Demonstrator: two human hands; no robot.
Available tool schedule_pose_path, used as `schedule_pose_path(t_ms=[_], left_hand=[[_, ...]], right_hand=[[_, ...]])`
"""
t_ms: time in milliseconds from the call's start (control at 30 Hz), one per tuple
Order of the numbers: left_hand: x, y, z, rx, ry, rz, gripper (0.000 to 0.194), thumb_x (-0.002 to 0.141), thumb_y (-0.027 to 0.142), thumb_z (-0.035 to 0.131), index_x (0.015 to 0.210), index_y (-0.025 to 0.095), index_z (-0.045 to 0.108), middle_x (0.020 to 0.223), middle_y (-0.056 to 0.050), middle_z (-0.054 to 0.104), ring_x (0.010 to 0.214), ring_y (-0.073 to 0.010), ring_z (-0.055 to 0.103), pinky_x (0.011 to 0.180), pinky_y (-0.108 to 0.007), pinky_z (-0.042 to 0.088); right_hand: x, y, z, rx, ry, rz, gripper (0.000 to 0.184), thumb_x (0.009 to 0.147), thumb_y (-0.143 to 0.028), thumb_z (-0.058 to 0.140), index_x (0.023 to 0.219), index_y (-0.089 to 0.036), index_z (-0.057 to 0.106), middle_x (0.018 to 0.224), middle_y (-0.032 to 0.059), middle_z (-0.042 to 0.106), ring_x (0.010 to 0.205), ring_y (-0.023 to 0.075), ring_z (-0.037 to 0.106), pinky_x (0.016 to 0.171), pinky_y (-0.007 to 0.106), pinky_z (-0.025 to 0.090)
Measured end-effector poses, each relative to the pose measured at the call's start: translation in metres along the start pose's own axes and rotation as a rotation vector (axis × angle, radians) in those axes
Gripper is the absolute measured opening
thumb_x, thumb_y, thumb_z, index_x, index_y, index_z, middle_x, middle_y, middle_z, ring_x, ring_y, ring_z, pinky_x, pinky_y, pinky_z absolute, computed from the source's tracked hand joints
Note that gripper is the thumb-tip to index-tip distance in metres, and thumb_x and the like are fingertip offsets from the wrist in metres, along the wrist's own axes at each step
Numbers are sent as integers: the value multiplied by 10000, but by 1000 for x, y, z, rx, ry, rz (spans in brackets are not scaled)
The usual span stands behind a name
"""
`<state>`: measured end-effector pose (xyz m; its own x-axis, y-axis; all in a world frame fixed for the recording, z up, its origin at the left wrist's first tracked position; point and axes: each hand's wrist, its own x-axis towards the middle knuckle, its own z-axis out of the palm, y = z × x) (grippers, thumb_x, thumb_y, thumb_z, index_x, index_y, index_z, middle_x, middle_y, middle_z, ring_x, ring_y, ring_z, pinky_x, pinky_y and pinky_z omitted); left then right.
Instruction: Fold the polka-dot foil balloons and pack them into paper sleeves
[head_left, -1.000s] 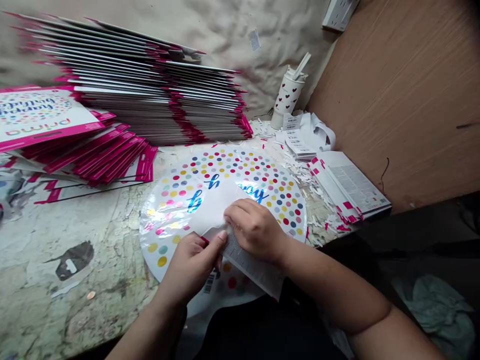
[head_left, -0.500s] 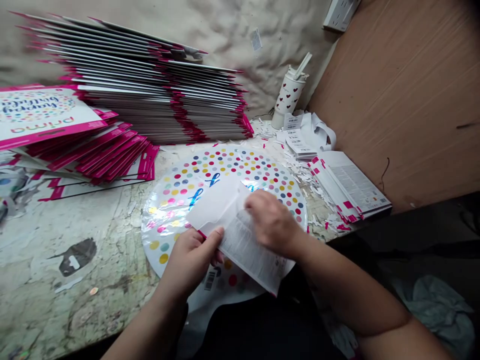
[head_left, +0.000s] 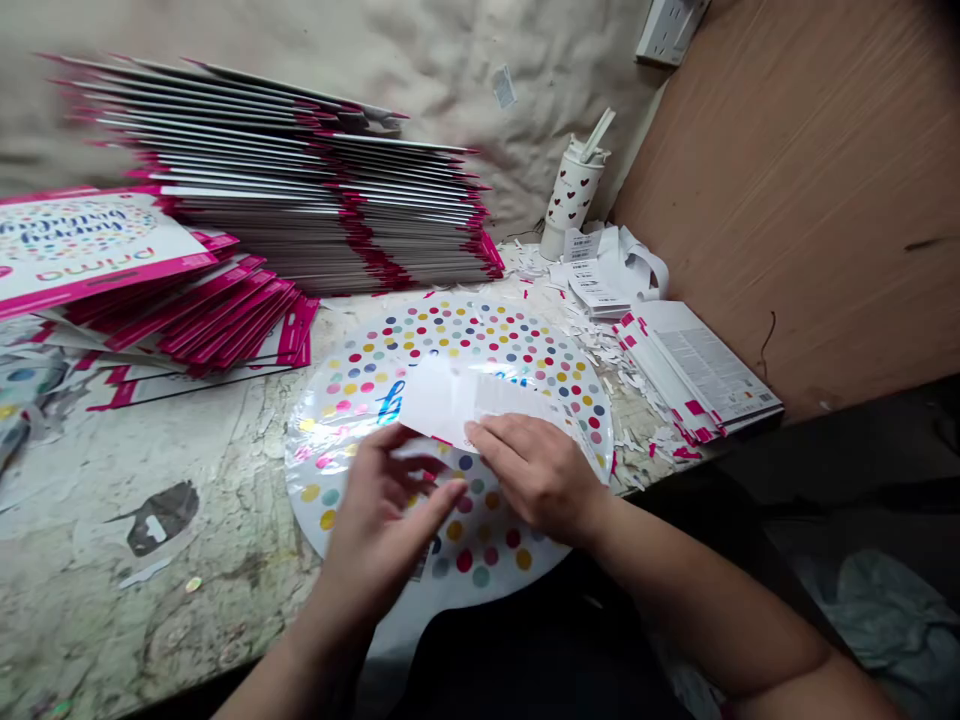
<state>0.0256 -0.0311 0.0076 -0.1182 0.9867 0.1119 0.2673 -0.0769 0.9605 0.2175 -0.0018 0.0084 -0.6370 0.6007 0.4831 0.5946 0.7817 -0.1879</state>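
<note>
A flat round foil balloon with coloured dots and blue lettering lies on the worktable before me. Over its middle, a white printed card sleeve is tilted up. My right hand grips the sleeve's lower edge between thumb and fingers. Just left of that edge, my left hand has its thumb and fingers apart and holds nothing; its fingertips are close to the sleeve's left corner. Part of the sleeve is hidden behind my right hand.
Tall stacks of pink-edged card sleeves stand along the wall. Printed birthday packs fan out at the left. A heart-patterned tumbler, a label strip and more folded sleeves are at the right, among paper scraps.
My left hand has let go of the card sleeve. My right hand has moved down to its lower edge and holds it, and the sleeve has turned to lie more crosswise.
</note>
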Motion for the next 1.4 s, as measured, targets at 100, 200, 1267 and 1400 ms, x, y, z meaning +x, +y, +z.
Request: schedule_pose_path(t_ms=[100,200,1267,1400], left_hand=[[13,-12,-41,481,245,532,694,647,219,746,1255,309,425,1450,-43,313,1283,-306,368,1035,-477,349],[16,-23,-58,790,-19,913,278,716,124,663,946,275,623,1370,-4,467,1328,-310,306,1108,-551,150],[-10,-30,-50,352,-287,-365,370,722,567,563,697,199,595,632,-28,566,552,-166,502,495,-255,380],[-20,-16,-25,-453,-309,-742,330,724,459,643,881,169,652,868,-68,666,632,-133,595,537,-217,470]], right_hand=[[4,21,8,213,90,-223,322,856,-124,416,1127,-159,586,1088,75,649,1070,182,555,915,344,459],[-6,31,12,232,134,-172,265,844,-119,440,1048,-167,603,1065,72,657,1055,190,557,923,389,444],[-5,-2,31,-203,-448,-67,381,880,-84,398,1246,-61,502,1243,252,530,1076,339,579,690,444,564],[1,-13,30,-196,-121,-137,348,895,-90,359,1164,-26,569,1172,210,599,1074,311,586,805,443,540]])
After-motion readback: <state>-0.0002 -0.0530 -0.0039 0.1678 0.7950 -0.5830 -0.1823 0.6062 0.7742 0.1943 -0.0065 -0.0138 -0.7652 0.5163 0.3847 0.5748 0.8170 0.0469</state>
